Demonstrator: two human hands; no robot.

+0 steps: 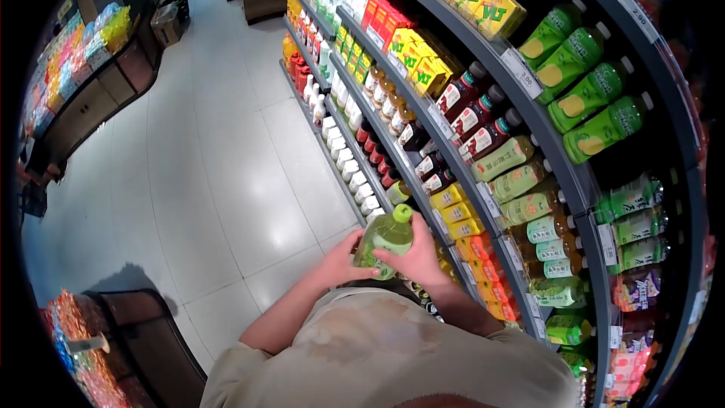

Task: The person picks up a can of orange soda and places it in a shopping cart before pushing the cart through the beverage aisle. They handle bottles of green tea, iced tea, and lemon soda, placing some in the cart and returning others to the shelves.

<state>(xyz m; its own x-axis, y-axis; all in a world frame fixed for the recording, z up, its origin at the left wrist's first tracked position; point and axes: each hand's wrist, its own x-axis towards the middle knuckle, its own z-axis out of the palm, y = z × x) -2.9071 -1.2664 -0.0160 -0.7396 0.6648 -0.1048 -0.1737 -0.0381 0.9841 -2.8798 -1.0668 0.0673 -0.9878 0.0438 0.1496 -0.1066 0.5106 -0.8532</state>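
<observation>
A clear bottle of green drink (387,240) with a light green cap is held in front of my chest, tilted a little with its cap up and to the right. My left hand (343,261) wraps the bottle's left side. On the other side my right hand (418,255) grips it, the thumb lying across the label. Part of the bottle's lower end is hidden by my thumbs and fingers. Just beyond the right hand stand the drink shelves (483,195), the nearest ones holding yellow packs (458,213) and orange packs (477,257).
Green bottles (602,128), dark red bottles (489,134) and yellow VLT boxes (489,9) fill the shelves on the right. Tiled floor (226,151) runs along the left. A candy bin (143,340) stands at lower left, and a display counter (106,91) farther off.
</observation>
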